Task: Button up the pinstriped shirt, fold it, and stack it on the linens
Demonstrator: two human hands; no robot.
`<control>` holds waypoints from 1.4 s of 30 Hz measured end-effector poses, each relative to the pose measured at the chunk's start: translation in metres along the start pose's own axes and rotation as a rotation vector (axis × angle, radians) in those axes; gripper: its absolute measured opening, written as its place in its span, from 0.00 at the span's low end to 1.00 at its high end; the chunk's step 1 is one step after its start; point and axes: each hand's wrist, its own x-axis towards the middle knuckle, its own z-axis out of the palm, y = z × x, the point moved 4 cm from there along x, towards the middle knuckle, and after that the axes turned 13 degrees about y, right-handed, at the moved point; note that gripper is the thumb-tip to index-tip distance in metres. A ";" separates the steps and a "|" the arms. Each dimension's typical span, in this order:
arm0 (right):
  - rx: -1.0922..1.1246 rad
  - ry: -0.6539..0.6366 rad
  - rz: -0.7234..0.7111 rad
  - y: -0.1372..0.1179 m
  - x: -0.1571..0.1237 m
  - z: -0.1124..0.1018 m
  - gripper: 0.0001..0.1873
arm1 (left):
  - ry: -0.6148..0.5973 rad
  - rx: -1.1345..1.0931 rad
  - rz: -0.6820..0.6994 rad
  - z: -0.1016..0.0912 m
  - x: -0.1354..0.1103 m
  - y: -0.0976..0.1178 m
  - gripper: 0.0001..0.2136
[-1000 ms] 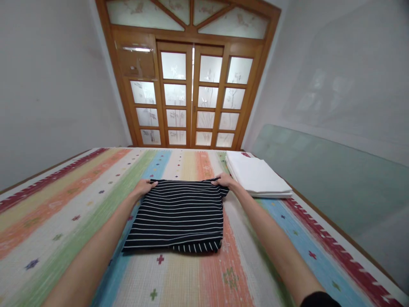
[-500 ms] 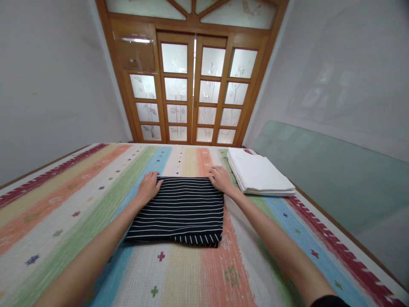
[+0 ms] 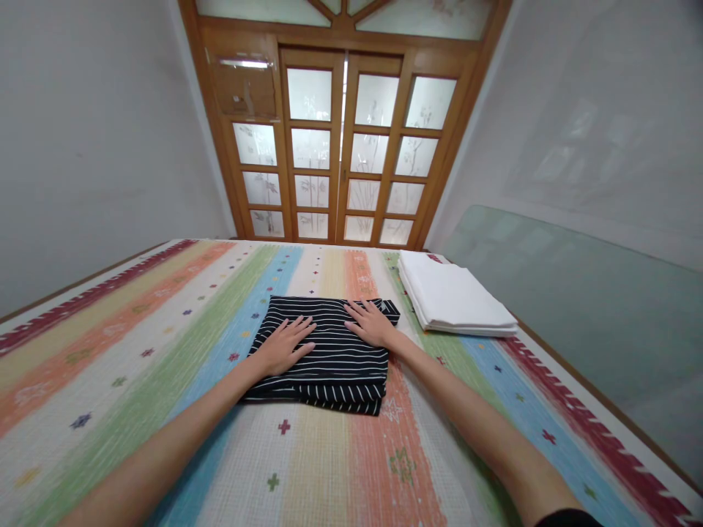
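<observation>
A black garment with thin white stripes (image 3: 329, 351) lies folded into a rough rectangle on the colourful striped bedspread (image 3: 231, 468). My left hand (image 3: 286, 345) rests flat on its left part, fingers spread and pointing right. On its upper right part lies my right hand (image 3: 369, 323), also flat with the fingers apart. A small folded flap of the garment sticks out past my right hand at the far right corner. Along the near edge, the stripes of a lower layer run in another direction. Neither hand grips the cloth.
A stack of folded white cloth (image 3: 453, 293) lies to the right of the garment. Beyond it a pale green panel (image 3: 582, 300) leans along the right wall. Wooden doors with glass panes (image 3: 340, 146) stand past the bed's far edge.
Both hands have left the garment's far corners and now lie flat on top of it, the left one nearer to me. A flap now shows at the far right corner.
</observation>
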 end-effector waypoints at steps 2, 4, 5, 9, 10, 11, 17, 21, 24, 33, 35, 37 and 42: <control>0.006 -0.012 0.022 -0.001 0.000 -0.002 0.33 | -0.001 0.007 -0.014 -0.002 -0.001 -0.005 0.30; 0.014 -0.024 0.044 -0.005 0.000 -0.006 0.35 | 0.008 0.019 -0.031 -0.003 -0.002 -0.007 0.30; 0.023 -0.029 0.047 -0.009 -0.001 -0.009 0.36 | 0.011 0.024 -0.035 -0.003 -0.002 -0.007 0.30; 0.155 -0.050 -0.065 -0.046 -0.013 -0.025 0.41 | 0.021 0.052 -0.032 -0.002 -0.001 -0.011 0.30; 0.207 -0.061 -0.121 -0.059 -0.019 -0.030 0.41 | 0.020 0.061 -0.038 -0.002 0.001 -0.015 0.30; 0.259 -0.078 -0.181 -0.072 -0.026 -0.034 0.41 | 0.020 0.069 -0.048 -0.002 0.003 -0.019 0.29; 0.429 -0.160 -0.478 -0.125 -0.070 -0.050 0.38 | 0.029 0.025 -0.098 -0.003 0.013 -0.047 0.29; 0.441 -0.149 -0.490 -0.128 -0.079 -0.055 0.33 | 0.061 -0.039 -0.091 -0.006 0.014 -0.049 0.29; 0.445 -0.148 -0.460 -0.128 -0.078 -0.056 0.32 | 0.163 -0.077 -0.195 -0.017 0.007 -0.050 0.29; 0.492 -0.198 -0.446 -0.134 -0.082 -0.060 0.35 | 0.277 -0.048 -0.345 -0.031 -0.073 -0.031 0.30; 0.523 -0.218 -0.425 -0.133 -0.080 -0.061 0.33 | 0.172 0.003 -0.215 -0.021 -0.088 -0.016 0.28; 0.529 -0.195 -0.354 -0.130 -0.073 -0.058 0.30 | 0.092 0.052 -0.151 -0.014 -0.098 -0.008 0.27; 0.332 -0.047 -0.104 -0.101 -0.048 -0.034 0.33 | 0.099 0.110 -0.151 -0.013 -0.106 -0.012 0.30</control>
